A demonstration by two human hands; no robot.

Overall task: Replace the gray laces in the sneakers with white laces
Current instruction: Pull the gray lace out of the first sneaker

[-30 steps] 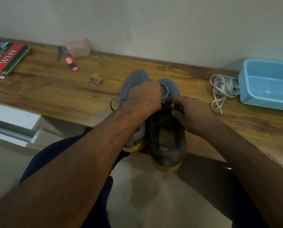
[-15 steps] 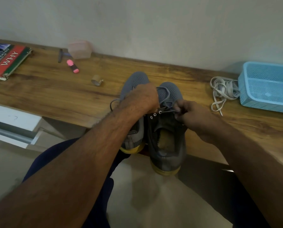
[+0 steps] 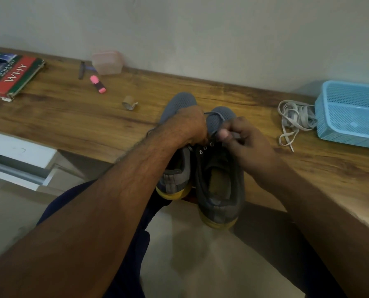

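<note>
Clearly early on: the right hand pinched the gray lace, drawn out of the top eyelets of the sneaker under it. The left hand gripped that sneaker's tongue area. White laces lay untouched on the desk, right of both hands.

Sneakers on the desk edge, laces and basket right, book far left

A wooden desk runs along a pale wall. At its far left lies a book lettered "WHY". Near the wall stand a translucent pink box, a dark pen and a pink highlighter. 1 small tape roll sits nearer. A blue mesh basket rests at right.
</note>
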